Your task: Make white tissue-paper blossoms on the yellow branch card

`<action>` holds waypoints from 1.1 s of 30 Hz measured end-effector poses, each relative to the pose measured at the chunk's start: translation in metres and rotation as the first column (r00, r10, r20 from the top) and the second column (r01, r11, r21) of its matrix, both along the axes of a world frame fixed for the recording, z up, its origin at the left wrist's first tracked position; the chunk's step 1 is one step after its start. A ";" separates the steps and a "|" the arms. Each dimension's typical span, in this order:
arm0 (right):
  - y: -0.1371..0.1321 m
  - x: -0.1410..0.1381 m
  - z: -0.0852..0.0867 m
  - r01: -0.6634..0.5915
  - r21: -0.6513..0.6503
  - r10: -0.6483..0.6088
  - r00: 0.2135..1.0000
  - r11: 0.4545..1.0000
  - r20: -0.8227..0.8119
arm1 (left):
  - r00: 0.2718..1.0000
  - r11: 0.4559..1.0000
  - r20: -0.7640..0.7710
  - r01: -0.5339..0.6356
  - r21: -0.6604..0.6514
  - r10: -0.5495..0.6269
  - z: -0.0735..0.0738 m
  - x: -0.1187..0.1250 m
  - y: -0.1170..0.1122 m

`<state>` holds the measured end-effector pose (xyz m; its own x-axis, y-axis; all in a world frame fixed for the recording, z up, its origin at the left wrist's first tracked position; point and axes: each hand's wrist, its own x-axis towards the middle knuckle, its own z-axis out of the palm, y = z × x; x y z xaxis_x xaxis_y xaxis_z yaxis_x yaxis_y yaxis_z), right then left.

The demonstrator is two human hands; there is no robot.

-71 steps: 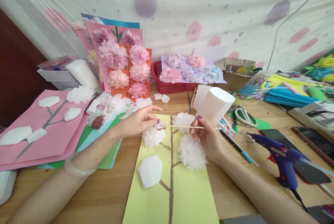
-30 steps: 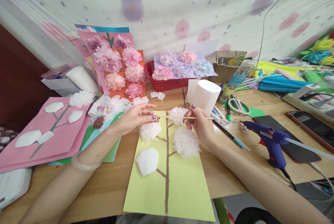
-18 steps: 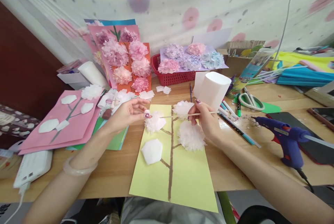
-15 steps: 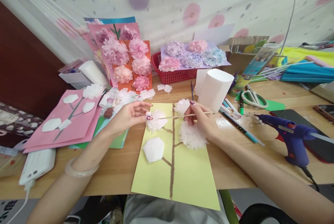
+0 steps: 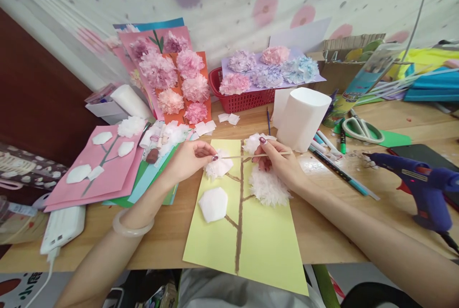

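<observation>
My right hand (image 5: 278, 159) pinches a thin wooden stick (image 5: 244, 156), held level above the yellow card (image 5: 268, 246). At the stick's left tip, my left hand (image 5: 193, 159) is closed, thumb against fingers, on a small piece of white tissue paper, mostly hidden. The card bears a brown painted stem (image 5: 239, 222) with side branches. White ruffled tissue flowers sit on it, one (image 5: 269, 186) below my right hand and another (image 5: 218, 168) beneath my left fingertips. A flat white paper polygon (image 5: 213, 204) lies at the lower left branch.
A blue glue gun (image 5: 419, 179), scissors (image 5: 362, 128) and markers (image 5: 337, 169) lie at the right. A white paper roll (image 5: 303, 119) stands behind my right hand. Pink cards (image 5: 107, 155) lie left. A red basket (image 5: 247, 101) and finished flower cards (image 5: 193, 83) are at the back.
My left hand has shifted slightly right, its fingers closing together at the stick's tip. The right hand keeps hold of the stick. The whole view has shifted a little.
</observation>
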<state>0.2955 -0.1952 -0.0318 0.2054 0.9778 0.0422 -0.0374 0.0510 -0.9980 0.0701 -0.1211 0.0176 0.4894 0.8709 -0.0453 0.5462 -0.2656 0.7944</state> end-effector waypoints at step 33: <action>-0.012 -0.009 0.005 -0.035 0.141 0.016 0.991 0.989 0.135 | 0.991 0.999 -0.122 0.048 0.001 -0.047 -0.012 -0.009 0.001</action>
